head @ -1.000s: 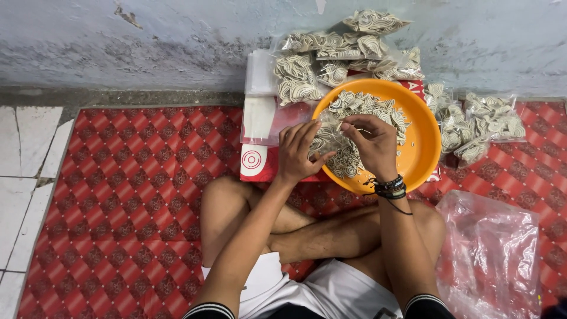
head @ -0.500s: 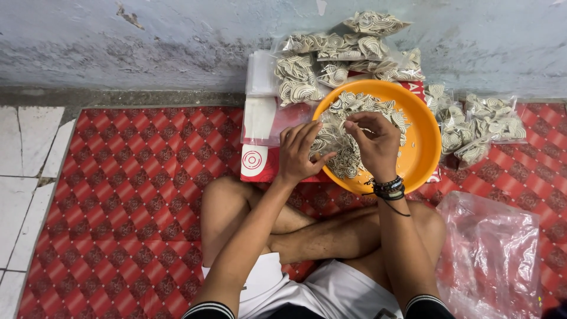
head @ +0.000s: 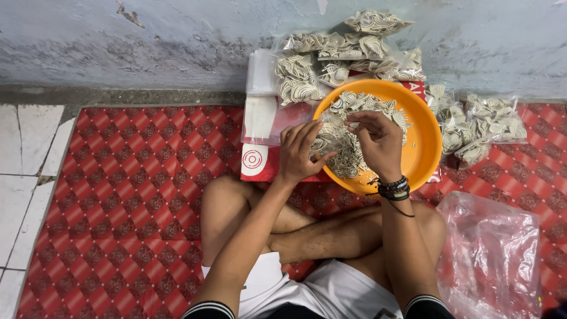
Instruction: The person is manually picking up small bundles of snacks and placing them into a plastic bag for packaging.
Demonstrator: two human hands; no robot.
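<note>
One orange bowl point(head: 422, 155) (two hands point(head: 301, 153))

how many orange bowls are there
1. The orange bowl sits on the red mat before the crossed legs, both hands in it: left hand, right hand.

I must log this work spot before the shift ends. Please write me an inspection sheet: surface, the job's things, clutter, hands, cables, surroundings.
Surface: red patterned mat on the floor.
Job's things: orange basin holding pale spiral crackers; filled clear packets behind it and more packets to its right.
Clutter: loose clear plastic bag by the right knee.
Hands: left hand and right hand both in the crackers; grip unclear.
Cables: nothing seen.
Surroundings: stained grey wall, white floor tiles at left.
</note>
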